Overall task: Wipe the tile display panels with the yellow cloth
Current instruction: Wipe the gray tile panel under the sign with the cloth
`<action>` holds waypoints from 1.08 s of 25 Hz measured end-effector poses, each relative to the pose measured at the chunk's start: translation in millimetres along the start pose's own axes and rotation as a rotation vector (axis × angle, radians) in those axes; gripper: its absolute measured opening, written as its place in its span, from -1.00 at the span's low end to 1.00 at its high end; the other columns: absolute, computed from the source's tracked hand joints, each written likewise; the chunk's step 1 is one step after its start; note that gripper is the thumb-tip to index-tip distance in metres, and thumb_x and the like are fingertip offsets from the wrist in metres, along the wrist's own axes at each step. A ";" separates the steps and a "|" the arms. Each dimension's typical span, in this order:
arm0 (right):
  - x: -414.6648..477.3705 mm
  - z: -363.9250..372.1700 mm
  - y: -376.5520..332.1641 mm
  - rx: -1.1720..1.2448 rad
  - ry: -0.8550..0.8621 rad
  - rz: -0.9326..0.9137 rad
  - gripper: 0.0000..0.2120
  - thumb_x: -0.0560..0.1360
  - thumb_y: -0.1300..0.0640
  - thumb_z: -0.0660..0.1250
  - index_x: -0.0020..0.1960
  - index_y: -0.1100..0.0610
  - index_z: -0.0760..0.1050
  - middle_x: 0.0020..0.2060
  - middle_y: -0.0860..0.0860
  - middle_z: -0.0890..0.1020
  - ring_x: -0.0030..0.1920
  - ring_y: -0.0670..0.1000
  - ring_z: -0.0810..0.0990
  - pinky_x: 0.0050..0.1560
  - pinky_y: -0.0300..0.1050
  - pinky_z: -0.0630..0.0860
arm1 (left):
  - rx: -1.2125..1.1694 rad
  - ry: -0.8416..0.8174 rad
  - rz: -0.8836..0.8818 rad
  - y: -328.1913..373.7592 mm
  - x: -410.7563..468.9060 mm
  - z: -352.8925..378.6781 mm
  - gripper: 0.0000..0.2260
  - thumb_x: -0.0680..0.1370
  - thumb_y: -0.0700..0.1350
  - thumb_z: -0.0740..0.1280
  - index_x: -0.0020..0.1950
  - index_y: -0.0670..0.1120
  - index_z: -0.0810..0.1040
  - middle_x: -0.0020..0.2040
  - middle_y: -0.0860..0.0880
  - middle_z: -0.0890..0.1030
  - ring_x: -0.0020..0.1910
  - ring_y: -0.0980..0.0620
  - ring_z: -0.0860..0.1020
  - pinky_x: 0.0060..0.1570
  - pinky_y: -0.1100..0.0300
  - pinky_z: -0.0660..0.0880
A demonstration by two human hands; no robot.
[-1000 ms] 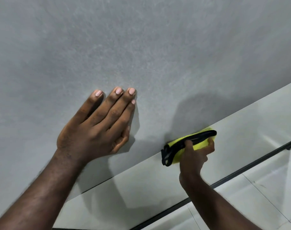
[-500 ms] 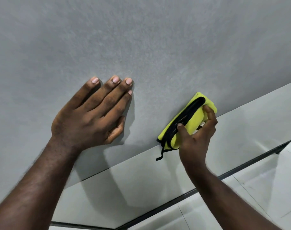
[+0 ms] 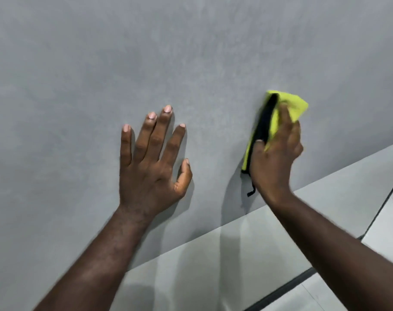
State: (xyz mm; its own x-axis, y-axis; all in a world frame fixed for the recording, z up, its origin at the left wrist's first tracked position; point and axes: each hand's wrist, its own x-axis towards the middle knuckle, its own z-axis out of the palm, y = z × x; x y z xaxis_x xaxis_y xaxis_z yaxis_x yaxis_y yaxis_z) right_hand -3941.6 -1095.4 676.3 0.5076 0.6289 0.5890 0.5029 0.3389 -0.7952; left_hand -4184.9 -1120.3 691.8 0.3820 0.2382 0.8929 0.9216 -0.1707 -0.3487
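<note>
While your left hand (image 3: 150, 167) braces on the grey tile panel (image 3: 90, 75), fingers spread flat, your right hand (image 3: 274, 158) clamps the yellow cloth (image 3: 296, 106) against it

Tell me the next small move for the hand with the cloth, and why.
Probably slide the yellow cloth upward along the gray panel. The right hand holds it against the panel above its lower edge, the left hand rests flat beside it, and a wide stretch of panel lies above the cloth.
</note>
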 end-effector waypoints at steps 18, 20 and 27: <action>160.3 -38.8 -49.0 -0.007 0.100 -0.140 -0.31 0.59 -0.01 0.23 0.65 -0.38 0.11 0.72 -0.03 0.06 0.47 0.21 0.27 0.42 0.30 0.35 | 0.077 0.010 0.097 38.7 101.1 15.7 -0.35 0.59 0.00 0.34 0.67 -0.18 0.39 0.73 -0.12 0.26 0.72 -0.17 0.21 0.67 -0.31 0.12; 152.6 -38.5 -38.6 -0.199 0.028 -0.676 -0.32 0.60 0.02 0.29 0.65 -0.33 0.19 0.72 0.01 0.08 0.44 0.20 0.32 0.38 0.15 0.35 | 0.102 0.024 0.155 47.2 118.6 21.8 -0.38 0.61 0.01 0.31 0.65 -0.19 0.41 0.72 -0.13 0.27 0.71 -0.16 0.24 0.66 -0.29 0.14; 100.7 -21.0 56.9 0.066 0.213 -0.045 -0.40 0.67 -0.01 0.26 0.68 -0.19 0.21 0.70 0.11 0.14 0.57 0.27 0.27 0.57 0.18 0.21 | 0.150 -0.005 0.156 85.0 120.0 44.6 -0.36 0.65 0.02 0.31 0.69 -0.21 0.32 0.72 -0.15 0.27 0.72 -0.17 0.20 0.65 -0.29 0.17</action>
State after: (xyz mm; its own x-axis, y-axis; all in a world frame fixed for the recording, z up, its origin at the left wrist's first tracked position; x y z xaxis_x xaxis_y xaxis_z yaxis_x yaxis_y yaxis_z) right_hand -3847.2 -1027.4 693.4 0.6250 0.4527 0.6359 0.4854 0.4127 -0.7708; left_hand -4057.6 -1063.6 756.6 0.5205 0.2251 0.8237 0.8513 -0.0617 -0.5211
